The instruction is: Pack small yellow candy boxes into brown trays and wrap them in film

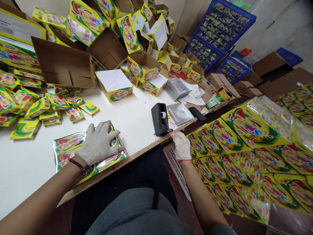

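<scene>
My left hand (99, 142), in a white knit glove with bare fingertips, lies flat with fingers spread on a tray of yellow-green candy packs (70, 142) in shiny clear plastic. The tray rests at the table's front edge. My right hand (182, 146), gloved the same way, is at the cutter end of a black tape dispenser (158, 119). Its thumb and forefinger pinch the end of the clear tape there. A white-cored tape roll (163, 115) sits in the dispenser.
Loose small packs (49, 106) and open printed boxes (145, 67) crowd the white table's left and back. Clear plastic trays (179, 114) and a dark phone-like slab (197, 113) lie beyond the dispenser. Stacked full display boxes (227, 133) stand at right, with blue crates (220, 29) behind.
</scene>
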